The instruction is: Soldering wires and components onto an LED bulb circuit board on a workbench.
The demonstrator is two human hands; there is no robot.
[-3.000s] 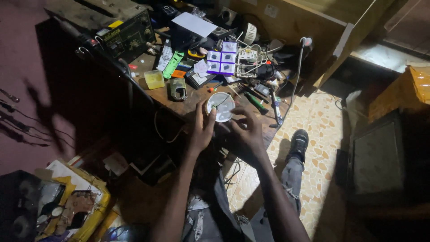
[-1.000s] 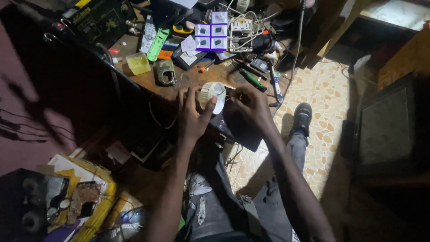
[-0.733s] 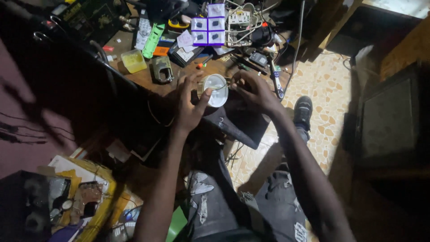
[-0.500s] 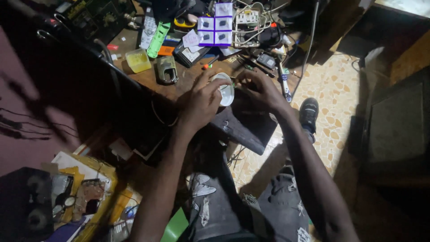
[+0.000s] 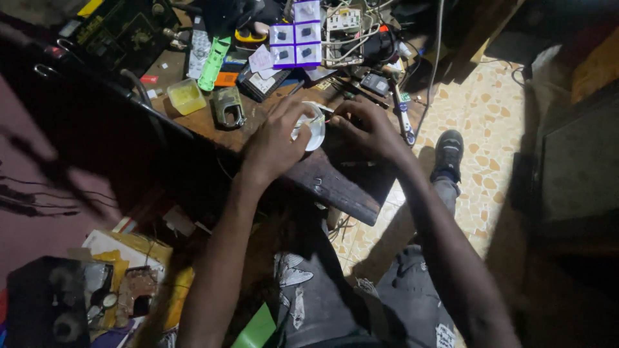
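Two hands (image 5: 322, 132) on one round white housing (image 5: 311, 126).

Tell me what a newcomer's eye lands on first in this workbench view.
First, the two hands meeting at the bench's near edge: the left hand cups a round white part while the right hand works at its side. Behind them, a block of purple-edged white cards stands out, with a green remote-like case and a small yellow tub to the left.

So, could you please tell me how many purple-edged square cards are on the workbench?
3 purple-edged square cards: left, middle and top, at the bench's far side. Others may hide under the clutter.
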